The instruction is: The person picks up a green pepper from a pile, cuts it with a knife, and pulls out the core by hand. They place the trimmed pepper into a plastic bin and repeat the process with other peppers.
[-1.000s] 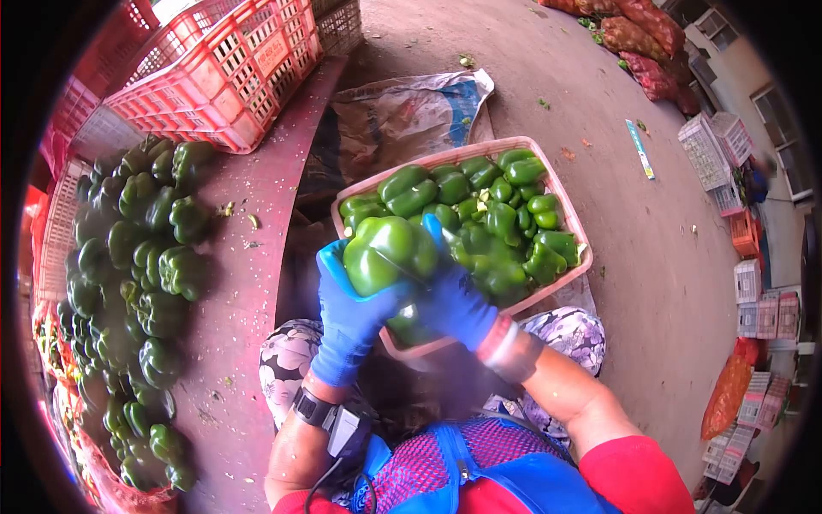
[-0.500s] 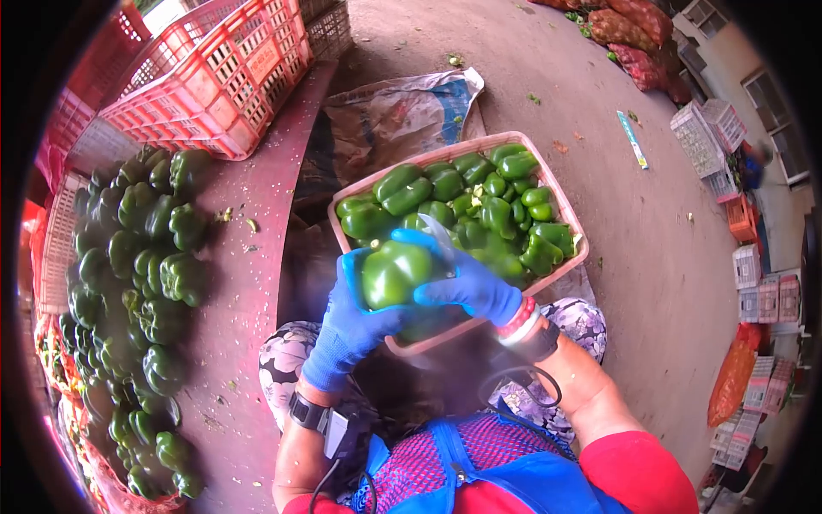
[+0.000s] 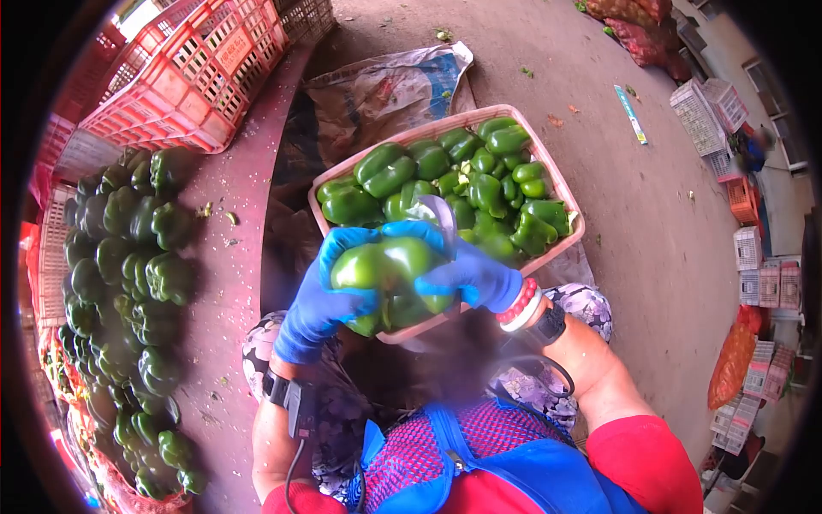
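Note:
A large green bell pepper [image 3: 377, 267] is held between both hands above the near edge of a pale pink crate [image 3: 555, 171]. My left hand [image 3: 318, 295], in a blue glove, wraps around the pepper's left side. In my right hand [image 3: 478, 272], also gloved in blue, is a knife whose curved blade [image 3: 444, 224] sticks up past the fingers; its handle is hidden. The fingers and thumb of that hand also touch the pepper's right side. Many green bell peppers [image 3: 384, 170] fill the crate beyond my hands.
To the left lies a long heap of green bell peppers [image 3: 128, 257]. An upright red plastic crate [image 3: 184, 86] stands beyond it. Sacking [image 3: 368, 103] lies behind the pepper crate. Stacked crates [image 3: 706, 111] and filled sacks [image 3: 638, 38] line the right side.
My view has shifted slightly. The pepper has turned in my hands and sits a little lower and further left, with my right fingers now reaching over its top.

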`<act>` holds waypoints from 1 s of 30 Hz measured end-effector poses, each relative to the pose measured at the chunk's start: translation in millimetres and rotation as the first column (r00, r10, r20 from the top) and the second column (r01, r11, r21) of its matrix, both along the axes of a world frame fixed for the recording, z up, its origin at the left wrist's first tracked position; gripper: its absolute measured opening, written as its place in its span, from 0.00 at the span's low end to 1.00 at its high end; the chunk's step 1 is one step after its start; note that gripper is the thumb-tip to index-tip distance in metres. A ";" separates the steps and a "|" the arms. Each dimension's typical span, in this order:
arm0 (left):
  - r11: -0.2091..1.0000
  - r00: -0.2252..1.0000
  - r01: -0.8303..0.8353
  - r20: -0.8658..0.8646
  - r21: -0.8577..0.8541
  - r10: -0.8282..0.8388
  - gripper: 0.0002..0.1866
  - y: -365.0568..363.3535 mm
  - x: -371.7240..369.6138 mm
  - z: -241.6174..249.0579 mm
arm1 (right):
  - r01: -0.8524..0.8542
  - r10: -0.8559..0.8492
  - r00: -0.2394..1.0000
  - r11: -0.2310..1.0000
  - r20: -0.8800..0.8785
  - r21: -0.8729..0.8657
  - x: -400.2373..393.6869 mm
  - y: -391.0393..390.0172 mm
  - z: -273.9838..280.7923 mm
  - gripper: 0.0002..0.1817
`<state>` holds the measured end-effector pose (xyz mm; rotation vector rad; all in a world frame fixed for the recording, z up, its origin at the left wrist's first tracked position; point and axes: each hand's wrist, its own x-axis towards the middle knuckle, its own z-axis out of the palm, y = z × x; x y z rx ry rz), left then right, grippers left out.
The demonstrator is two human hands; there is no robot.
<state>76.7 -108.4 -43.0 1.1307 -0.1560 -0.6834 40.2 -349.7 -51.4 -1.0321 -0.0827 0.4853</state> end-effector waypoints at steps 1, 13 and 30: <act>1.000 1.000 0.001 -0.008 -0.031 -0.001 0.38 0.2 1.8 -1.7 | -0.007 0.009 1.000 0.997 -0.030 0.076 -1.2 -2.3 -0.1 0.48; 0.712 0.902 -0.426 -0.327 -0.559 0.283 0.31 31.0 36.5 -13.4 | 0.430 -0.433 0.901 0.898 -0.012 -0.098 33.3 -98.1 15.0 0.42; 0.699 0.849 -0.412 -0.524 -0.584 0.063 0.45 11.8 32.3 8.5 | 0.482 0.175 0.876 -0.335 0.450 -0.809 93.5 -54.5 -83.3 0.37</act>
